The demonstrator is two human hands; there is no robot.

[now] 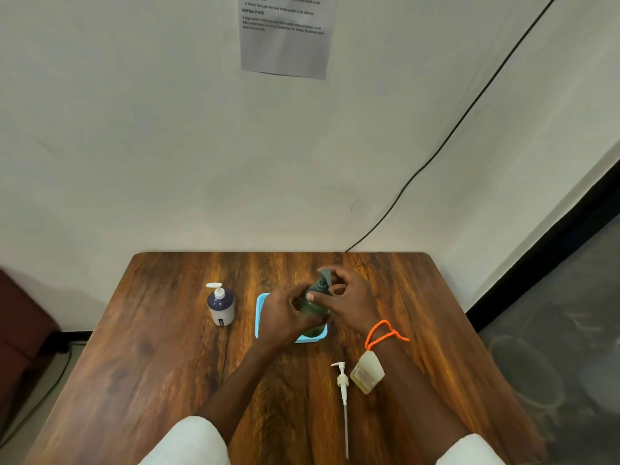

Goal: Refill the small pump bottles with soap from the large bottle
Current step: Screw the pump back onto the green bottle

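A green pump bottle (314, 305) stands inside a light blue tray (261, 308) at the table's middle. My left hand (285, 315) grips its body from the left. My right hand (349, 298) has its fingers curled around the bottle's grey pump head (324, 278). A dark blue and white pump bottle (220, 305) stands upright to the left of the tray, with its white pump fitted. A loose white pump with a long dip tube (344, 394) lies on the table near me. Next to that pump, a yellowish bottle (366, 375) is partly hidden under my right forearm.
The wooden table (161, 364) stands against a white wall with a printed sheet (285, 35) taped on it. A black cable (436, 156) runs down the wall to the table's back edge. An orange cord (382, 333) is around my right wrist.
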